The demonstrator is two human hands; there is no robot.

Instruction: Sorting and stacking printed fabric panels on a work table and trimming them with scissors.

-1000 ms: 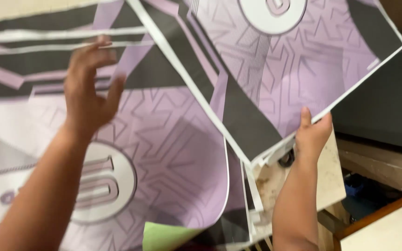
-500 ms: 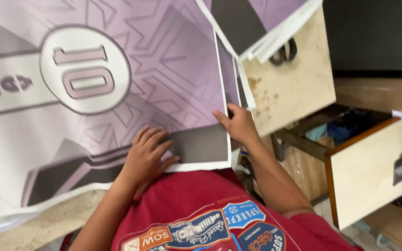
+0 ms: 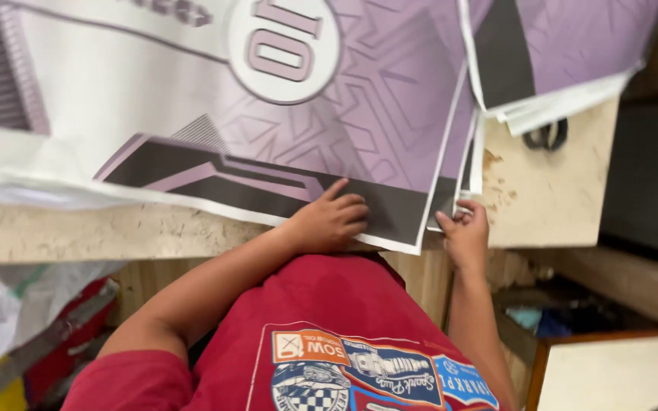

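Head view: we press a printed sheet flat at the near edge of a worktable.

Nearest, our left hand (image 3: 329, 221) lies fingers curled, holding nothing, on the dark band of the lilac printed sheet (image 3: 329, 129); our right hand (image 3: 462, 232) pinches the corners of the sheets beneath it. Beyond, the sheet spreads across the pale worktable (image 3: 550, 190), beside a second stack of sheets (image 3: 565, 68).

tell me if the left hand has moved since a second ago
Yes. The left hand has come down from the raised printed sheet to press flat on the sheet's dark bottom edge, near the table's front edge.
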